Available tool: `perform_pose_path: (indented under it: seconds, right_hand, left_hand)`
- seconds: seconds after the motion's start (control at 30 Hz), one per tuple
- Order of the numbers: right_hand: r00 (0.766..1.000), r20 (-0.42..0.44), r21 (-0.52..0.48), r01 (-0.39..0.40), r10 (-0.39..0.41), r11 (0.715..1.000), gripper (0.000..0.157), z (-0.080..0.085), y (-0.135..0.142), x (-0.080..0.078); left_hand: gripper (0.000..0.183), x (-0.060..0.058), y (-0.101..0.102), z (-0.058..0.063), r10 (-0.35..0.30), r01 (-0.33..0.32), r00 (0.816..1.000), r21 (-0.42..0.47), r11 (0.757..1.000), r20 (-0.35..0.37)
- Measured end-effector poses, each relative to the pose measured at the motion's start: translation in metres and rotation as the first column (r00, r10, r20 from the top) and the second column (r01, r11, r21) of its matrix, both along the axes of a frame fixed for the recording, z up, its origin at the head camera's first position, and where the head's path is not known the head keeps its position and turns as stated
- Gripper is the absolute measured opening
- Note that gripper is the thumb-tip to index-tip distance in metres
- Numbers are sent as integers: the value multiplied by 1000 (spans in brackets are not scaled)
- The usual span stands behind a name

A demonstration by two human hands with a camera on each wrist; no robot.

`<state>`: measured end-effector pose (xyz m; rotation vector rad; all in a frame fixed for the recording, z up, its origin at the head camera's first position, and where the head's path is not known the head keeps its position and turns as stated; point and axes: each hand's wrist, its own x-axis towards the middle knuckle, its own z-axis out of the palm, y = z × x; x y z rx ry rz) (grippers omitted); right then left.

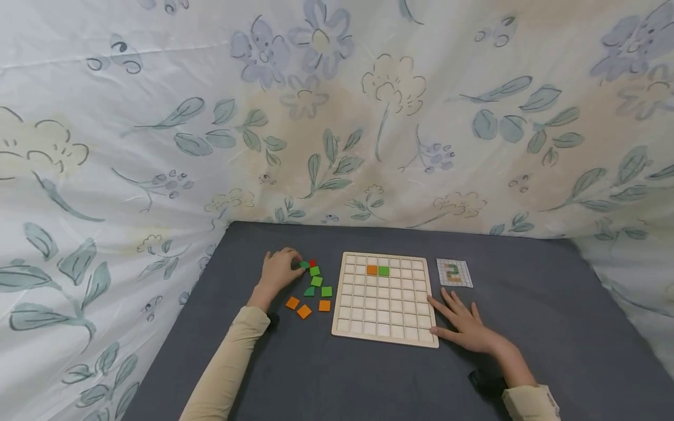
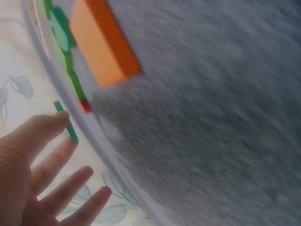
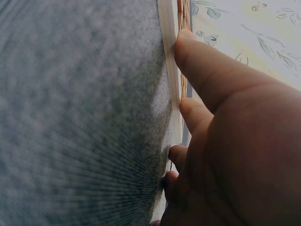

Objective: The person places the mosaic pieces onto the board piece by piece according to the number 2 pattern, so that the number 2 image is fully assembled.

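A thin dark green tile [image 2: 72, 132] is pinched between the thumb and index finger of my left hand [image 1: 277, 270], and the other fingers spread loosely in the left wrist view. That hand is left of the wooden grid board [image 1: 387, 341], at the far end of a group of loose tiles. On the board's upper rows lie an orange tile [image 1: 372, 270] and a light green tile [image 1: 384, 271], side by side. My right hand [image 1: 466, 324] rests with straight, spread fingers, its thumb and index fingertip on the board's right edge.
A small pattern card [image 1: 454, 273] lies right of the board, beyond my right hand. Between the left hand and board are a red tile [image 1: 313, 263], several green tiles [image 1: 316, 281] and orange tiles [image 1: 304, 311]. A floral cloth [image 1: 337, 146] hangs behind the dark table [image 1: 379, 380].
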<state>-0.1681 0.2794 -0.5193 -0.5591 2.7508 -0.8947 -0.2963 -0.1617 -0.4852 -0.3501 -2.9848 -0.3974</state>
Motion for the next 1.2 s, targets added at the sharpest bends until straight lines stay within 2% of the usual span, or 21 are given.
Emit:
perform_pose_path:
  seconds: [0.3,0.53,0.83,0.97,1.2]
  right_hand:
    - [1000,14,-4,4,-4,1000,70,-3,2,-2]
    - [1000,7,-1,9,-9,1000,70,-3,2,-3]
    - [1000,-7,13,9,-9,1000,70,-3,2,2]
    - [1000,-3,8,6,-6,1000,70,-2,0,3]
    - [1000,3,9,9,-10,1000,70,0,-2,1]
  left_hand:
    - [24,-5,21,2,-59,58,998,-13,998,-34]
    - [24,-9,37,4,-96,96,995,-8,995,-31]
    - [24,-4,57,0,-151,152,988,27,988,-33]
    - [22,-1,63,1,-185,187,981,29,982,-55]
    - [28,-5,77,5,-228,229,973,20,973,-40]
